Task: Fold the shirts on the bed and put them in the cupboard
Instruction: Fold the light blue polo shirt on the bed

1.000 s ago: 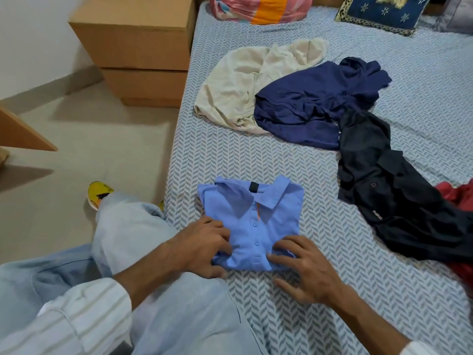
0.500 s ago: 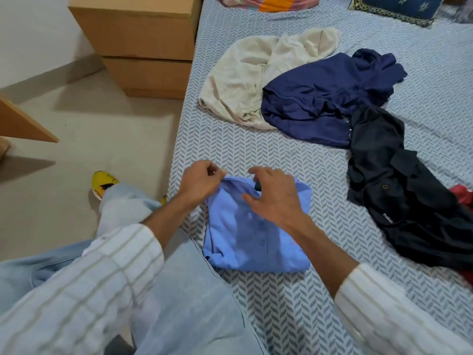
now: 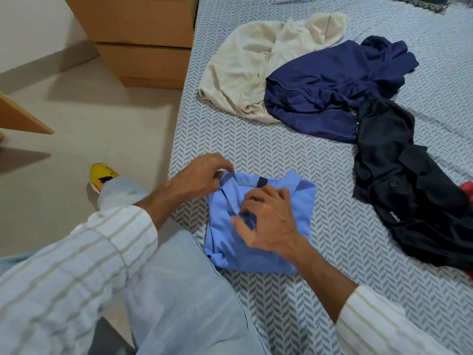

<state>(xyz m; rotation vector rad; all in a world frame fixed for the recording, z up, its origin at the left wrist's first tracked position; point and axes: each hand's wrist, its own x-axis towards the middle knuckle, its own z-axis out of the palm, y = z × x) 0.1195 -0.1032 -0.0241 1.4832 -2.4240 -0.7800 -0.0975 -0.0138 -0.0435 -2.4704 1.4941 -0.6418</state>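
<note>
On herringbone bed point(image 3: 281, 155), squarely folded blue shirt point(image 3: 297, 224)

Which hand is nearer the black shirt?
Right. The right hand lies on the blue shirt, towards the black shirt; the left hand pinches the collar's far side.

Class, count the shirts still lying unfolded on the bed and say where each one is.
3 clearly: a cream shirt farthest, a navy shirt overlapping its right side, a black shirt nearer right. A red garment at the right edge may be a fourth, mostly hidden.
</note>
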